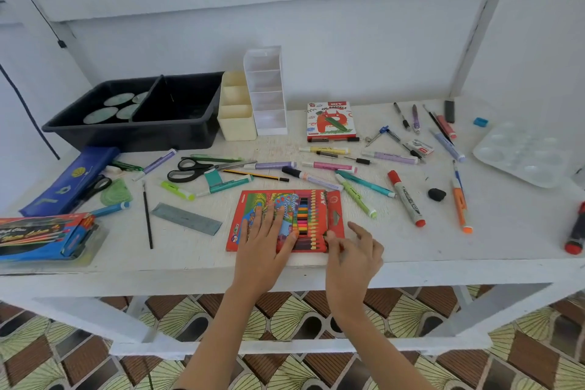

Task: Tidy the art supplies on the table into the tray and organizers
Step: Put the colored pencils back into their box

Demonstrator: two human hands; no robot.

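A red box of colour pencils point(253, 209) lies flat near the table's front edge, its end flap point(335, 209) open to the right. My left hand point(267, 241) presses flat on the box with straight fingers. My right hand point(353, 250) pinches the box's lower right corner by the flap, index finger lifted. A black two-part tray point(190, 133) stands at the back left. Beside it stand a cream organizer point(235, 123) and a tall white organizer point(269, 117). Markers, pens and highlighters lie scattered across the table.
Black scissors point(190, 169), a grey ruler point(186, 218), a thin black brush point(147, 218), a blue pencil case point(68, 184) and a pen pack point(38, 237) lie at left. An oil pastel box point(330, 120), a white paint palette point(522, 152), a red marker point(406, 198) and a black eraser point(437, 194) lie at right.
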